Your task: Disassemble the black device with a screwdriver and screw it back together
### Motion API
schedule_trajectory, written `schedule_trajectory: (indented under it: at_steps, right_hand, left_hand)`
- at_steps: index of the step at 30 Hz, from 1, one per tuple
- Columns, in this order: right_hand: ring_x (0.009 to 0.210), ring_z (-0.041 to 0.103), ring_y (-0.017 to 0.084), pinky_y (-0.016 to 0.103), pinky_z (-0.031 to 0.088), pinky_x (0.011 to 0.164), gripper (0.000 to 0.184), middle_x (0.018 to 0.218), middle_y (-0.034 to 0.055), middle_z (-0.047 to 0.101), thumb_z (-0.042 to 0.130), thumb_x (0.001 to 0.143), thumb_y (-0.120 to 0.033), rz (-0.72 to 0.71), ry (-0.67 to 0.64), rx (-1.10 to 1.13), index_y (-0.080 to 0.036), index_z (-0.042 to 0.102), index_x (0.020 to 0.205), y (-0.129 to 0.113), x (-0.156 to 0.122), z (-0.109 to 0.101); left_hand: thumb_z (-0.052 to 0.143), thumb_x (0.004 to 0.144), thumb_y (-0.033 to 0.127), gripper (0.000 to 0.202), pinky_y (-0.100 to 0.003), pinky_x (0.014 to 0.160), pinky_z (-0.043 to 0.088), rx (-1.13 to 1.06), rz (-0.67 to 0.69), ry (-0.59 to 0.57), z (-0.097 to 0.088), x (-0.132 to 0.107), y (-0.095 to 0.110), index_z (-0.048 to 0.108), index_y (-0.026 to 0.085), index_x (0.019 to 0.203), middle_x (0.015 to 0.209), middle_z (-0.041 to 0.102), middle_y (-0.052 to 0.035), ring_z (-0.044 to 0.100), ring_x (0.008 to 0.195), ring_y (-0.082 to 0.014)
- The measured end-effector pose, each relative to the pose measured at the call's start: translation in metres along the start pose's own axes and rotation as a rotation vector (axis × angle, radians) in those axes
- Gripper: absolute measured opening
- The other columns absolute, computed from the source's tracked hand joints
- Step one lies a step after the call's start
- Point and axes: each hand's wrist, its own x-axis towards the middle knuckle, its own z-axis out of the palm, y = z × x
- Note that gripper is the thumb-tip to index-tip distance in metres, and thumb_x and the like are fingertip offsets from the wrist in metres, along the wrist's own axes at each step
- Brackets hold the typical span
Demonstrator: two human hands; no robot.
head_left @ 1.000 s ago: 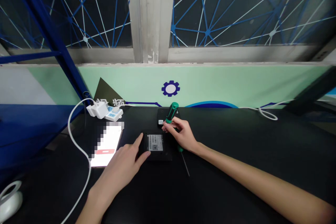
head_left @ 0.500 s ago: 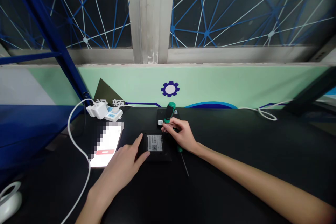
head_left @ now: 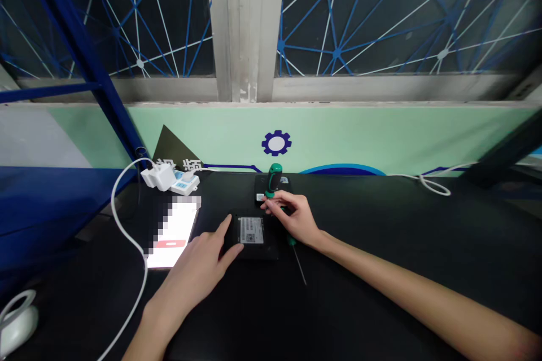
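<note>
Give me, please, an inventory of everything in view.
Labelled device: 1, black, front centre
Rear device: 1, black, behind it
Held screwdriver: 1, green and black, centre
Second screwdriver: 1, green handle, right of labelled device, partly hidden
Lit screen: 1, white and red, left
Power strip: 1, white and blue, back left
Plugs: at least 2, white, at strip
Cables: at least 2, white, left and back right
Rounded object: 1, white, front left
Table: 1, black, below
Wall: 1, mostly green, back
Window panes: 2, dark, top
Frame: 1, blue, left
Left hand: 1, bare, on labelled device
Right hand: 1, bare, around held screwdriver
</note>
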Motion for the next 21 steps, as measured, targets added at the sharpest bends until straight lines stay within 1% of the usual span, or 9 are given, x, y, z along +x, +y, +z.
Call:
schedule_trajectory:
  at_steps: [4, 7, 13, 17, 21]
  right_hand:
    - [0.066, 0.071, 0.018, 0.029, 0.060, 0.064, 0.019, 0.077, 0.0055, 0.074, 0.068, 0.090, -0.037, -0.019, 0.023, -0.020, -0.018, 0.069, 0.087, -0.0014, 0.0010, 0.0010]
    - [0.063, 0.070, 0.018, 0.028, 0.059, 0.062, 0.018, 0.072, 0.0036, 0.072, 0.070, 0.088, -0.036, -0.022, 0.038, -0.029, -0.019, 0.066, 0.082, -0.0011, 0.0012, 0.0011]
    - [0.063, 0.071, 0.018, 0.029, 0.059, 0.061, 0.022, 0.073, 0.0041, 0.073, 0.071, 0.087, -0.036, 0.005, 0.028, -0.012, -0.020, 0.060, 0.078, 0.0002, 0.0000, 0.0005]
    - [0.066, 0.072, 0.017, 0.029, 0.061, 0.065, 0.022, 0.080, 0.0070, 0.075, 0.065, 0.091, -0.037, 0.004, 0.001, 0.009, -0.018, 0.065, 0.082, -0.0011, -0.0007, -0.0005]
    - [0.066, 0.072, 0.017, 0.029, 0.062, 0.066, 0.022, 0.082, 0.0075, 0.075, 0.065, 0.091, -0.038, 0.001, -0.003, 0.017, -0.017, 0.069, 0.089, -0.0021, -0.0001, -0.0007]
  left_hand:
    - [0.035, 0.096, 0.063, 0.073, -0.033, 0.071, 0.044, -0.004, -0.006, -0.003, -0.0002, 0.0000, 0.0009, 0.023, 0.026, 0.157, 0.093, 0.064, -0.0071, 0.063, 0.091, -0.0290]
    - [0.035, 0.096, 0.063, 0.073, -0.034, 0.071, 0.044, -0.012, -0.004, -0.003, 0.0002, 0.0002, 0.0004, 0.022, 0.026, 0.157, 0.094, 0.064, -0.0075, 0.063, 0.092, -0.0291]
    - [0.035, 0.096, 0.064, 0.073, -0.033, 0.071, 0.044, 0.001, -0.001, -0.002, 0.0012, 0.0014, -0.0014, 0.023, 0.026, 0.157, 0.094, 0.064, -0.0078, 0.063, 0.094, -0.0297]
    - [0.035, 0.096, 0.064, 0.073, -0.033, 0.070, 0.044, -0.003, -0.005, -0.005, -0.0003, 0.0003, -0.0002, 0.023, 0.027, 0.157, 0.096, 0.065, -0.0080, 0.063, 0.093, -0.0296]
    - [0.034, 0.096, 0.065, 0.073, -0.033, 0.070, 0.044, -0.009, -0.003, -0.007, -0.0008, -0.0015, 0.0003, 0.022, 0.027, 0.157, 0.095, 0.065, -0.0077, 0.063, 0.092, -0.0298]
